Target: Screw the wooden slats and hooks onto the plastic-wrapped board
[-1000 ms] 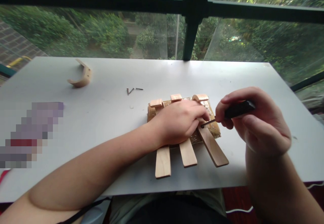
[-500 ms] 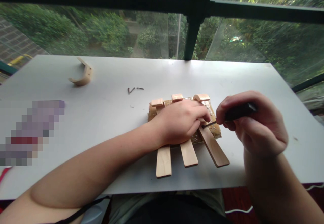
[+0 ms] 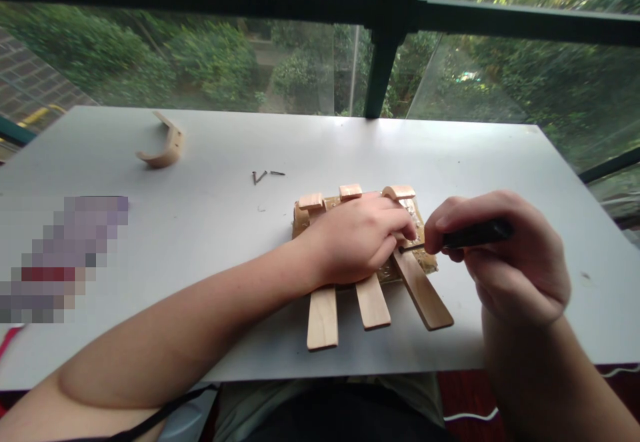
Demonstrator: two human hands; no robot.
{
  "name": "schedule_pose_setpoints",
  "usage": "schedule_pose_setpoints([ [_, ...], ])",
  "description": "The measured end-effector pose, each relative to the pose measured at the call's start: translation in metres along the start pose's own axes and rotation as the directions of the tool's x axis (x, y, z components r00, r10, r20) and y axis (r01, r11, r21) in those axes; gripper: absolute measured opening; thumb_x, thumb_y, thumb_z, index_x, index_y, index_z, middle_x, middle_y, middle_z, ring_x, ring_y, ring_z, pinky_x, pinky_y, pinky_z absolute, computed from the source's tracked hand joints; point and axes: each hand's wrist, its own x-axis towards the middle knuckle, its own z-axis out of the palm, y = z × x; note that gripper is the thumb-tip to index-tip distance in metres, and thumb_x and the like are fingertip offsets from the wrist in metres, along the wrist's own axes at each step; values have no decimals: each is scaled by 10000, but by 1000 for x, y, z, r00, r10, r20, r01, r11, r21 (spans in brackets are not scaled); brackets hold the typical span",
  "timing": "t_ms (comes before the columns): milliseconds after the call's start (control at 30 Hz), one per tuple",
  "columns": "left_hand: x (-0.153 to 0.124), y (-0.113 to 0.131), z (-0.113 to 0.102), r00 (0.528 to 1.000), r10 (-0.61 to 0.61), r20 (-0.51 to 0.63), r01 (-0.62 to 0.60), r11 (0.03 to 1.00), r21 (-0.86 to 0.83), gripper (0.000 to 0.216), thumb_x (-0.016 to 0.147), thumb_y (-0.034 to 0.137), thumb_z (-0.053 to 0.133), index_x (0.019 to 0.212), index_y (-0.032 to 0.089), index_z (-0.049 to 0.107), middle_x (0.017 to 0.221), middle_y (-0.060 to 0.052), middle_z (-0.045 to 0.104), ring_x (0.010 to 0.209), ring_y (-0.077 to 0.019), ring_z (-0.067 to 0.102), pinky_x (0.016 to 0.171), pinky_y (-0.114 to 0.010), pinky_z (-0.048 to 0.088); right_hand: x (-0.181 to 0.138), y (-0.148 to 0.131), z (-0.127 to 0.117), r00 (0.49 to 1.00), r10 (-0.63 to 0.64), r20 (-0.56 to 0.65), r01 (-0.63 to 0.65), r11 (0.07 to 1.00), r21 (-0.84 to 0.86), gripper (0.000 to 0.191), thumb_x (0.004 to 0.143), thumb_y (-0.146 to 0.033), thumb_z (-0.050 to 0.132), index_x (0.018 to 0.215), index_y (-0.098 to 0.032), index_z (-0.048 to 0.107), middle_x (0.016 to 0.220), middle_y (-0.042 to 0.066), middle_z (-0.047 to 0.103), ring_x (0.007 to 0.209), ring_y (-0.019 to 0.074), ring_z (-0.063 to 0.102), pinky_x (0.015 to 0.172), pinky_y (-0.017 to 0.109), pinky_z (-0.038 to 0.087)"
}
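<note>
A wooden assembly (image 3: 373,299) of three curved slats on a block lies on the white table (image 3: 320,149) in front of me. My left hand (image 3: 357,239) presses down on it, fingers curled over the block. My right hand (image 3: 500,255) is closed round a small black-handled screwdriver (image 3: 473,234). Its thin tip touches the rightmost slat (image 3: 420,289), just beside my left fingertips.
Three small dark screws (image 3: 265,175) lie on the table behind the assembly. A loose curved wooden piece (image 3: 163,142) rests at the far left. A blurred patch covers the near left. Glass panes and a dark window frame (image 3: 380,62) stand behind the table.
My right hand has dropped slightly and the screwdriver handle has tilted closer to level; its tip stays at the same spot. My left hand has not moved.
</note>
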Motion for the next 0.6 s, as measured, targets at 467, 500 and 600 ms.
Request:
schedule_pose_setpoints([
  [467, 1, 0, -1, 1000, 8, 3, -8, 1000, 6, 263, 860, 76, 431, 952, 153, 665, 968, -37, 659, 964, -173, 560, 958, -299, 426, -1, 0, 4, 999, -41, -14, 41, 999, 13, 358, 666, -46, 563, 994, -140, 671, 778, 68, 621, 675, 213, 575, 553, 382, 408],
  [500, 1, 0, -1, 1000, 9, 2, -9, 1000, 6, 260, 859, 75, 431, 947, 152, 663, 966, -37, 659, 961, -172, 561, 958, -298, 427, -1, 0, 3, 999, -47, -9, 47, 999, 7, 363, 664, -41, 561, 997, -141, 668, 782, 67, 622, 677, 213, 577, 555, 382, 412],
  [600, 1, 0, -1, 1000, 13, 1, -13, 1000, 6, 253, 859, 77, 433, 939, 154, 661, 964, -38, 658, 958, -174, 561, 960, -303, 428, -1, 2, 1, 998, -62, 17, 63, 998, -12, 381, 655, -21, 556, 1000, -145, 660, 793, 65, 624, 689, 214, 584, 575, 388, 429],
])
